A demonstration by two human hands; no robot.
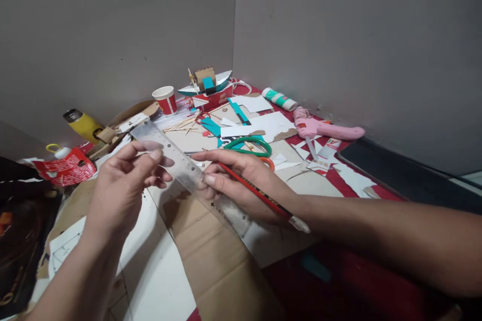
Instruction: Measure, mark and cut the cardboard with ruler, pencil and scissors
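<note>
The left hand (120,180) pinches a clear ruler (181,166) above brown cardboard (214,256), toward the near edge of the surface (335,180); the right hand (254,168) has its fingers on that ruler and a red pencil (259,193).

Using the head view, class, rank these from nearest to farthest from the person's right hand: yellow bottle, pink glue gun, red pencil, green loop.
1. Red pencil: held in the right hand.
2. Green loop: just beyond that hand.
3. Pink glue gun: farther back, to the right.
4. Yellow bottle: far left, beyond the left hand.
</note>
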